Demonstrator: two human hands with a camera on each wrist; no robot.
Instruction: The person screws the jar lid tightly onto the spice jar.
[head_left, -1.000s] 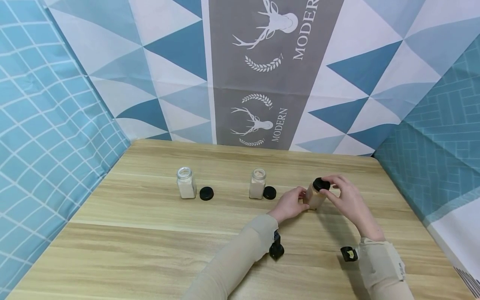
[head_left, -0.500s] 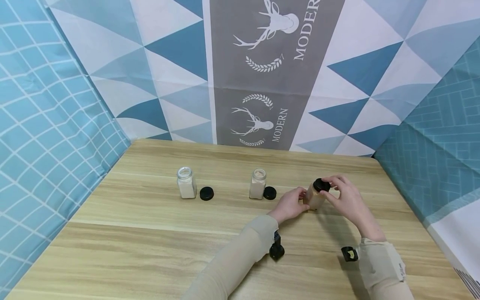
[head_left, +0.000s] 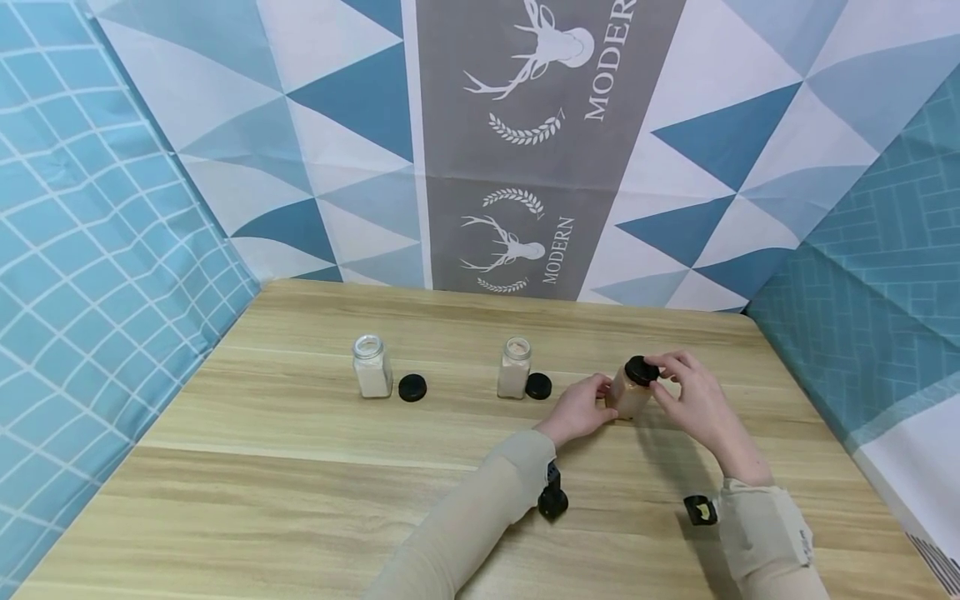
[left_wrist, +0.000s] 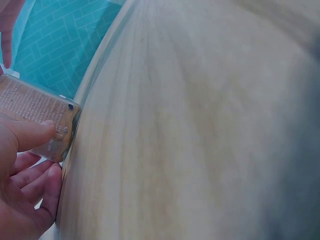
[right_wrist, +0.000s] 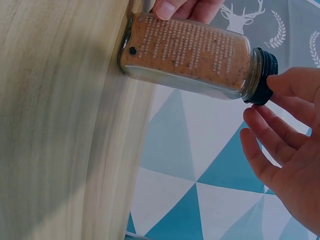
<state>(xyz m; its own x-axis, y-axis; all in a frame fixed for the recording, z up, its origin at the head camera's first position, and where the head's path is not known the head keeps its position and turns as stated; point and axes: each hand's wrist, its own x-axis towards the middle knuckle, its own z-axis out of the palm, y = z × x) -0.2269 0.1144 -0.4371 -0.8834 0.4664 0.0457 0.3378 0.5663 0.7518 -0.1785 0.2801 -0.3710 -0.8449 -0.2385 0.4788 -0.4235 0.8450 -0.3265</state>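
Note:
A square glass spice jar (head_left: 627,397) of orange-brown seasoning is on the right part of the table, its black screw lid (head_left: 642,370) on its mouth. My left hand (head_left: 579,410) grips the jar low on its body, thumb across the printed side of the jar (left_wrist: 40,107) in the left wrist view. From the right, my right hand (head_left: 696,402) pinches the lid between thumb and fingers. The right wrist view shows the thumb against the rim of the lid (right_wrist: 264,77), the lower fingers spread beneath it, and glass thread showing below the lid.
Two uncapped glass jars, one with white contents (head_left: 372,369) and one with pale beige contents (head_left: 514,369), stand to the left. Black lids (head_left: 412,387) (head_left: 538,386) lie beside them. Patterned cloth (head_left: 510,167) hangs behind the wooden table (head_left: 300,492).
My right thumb and fingers have shifted slightly around the lid. The left hand and the jar hold almost the same place.

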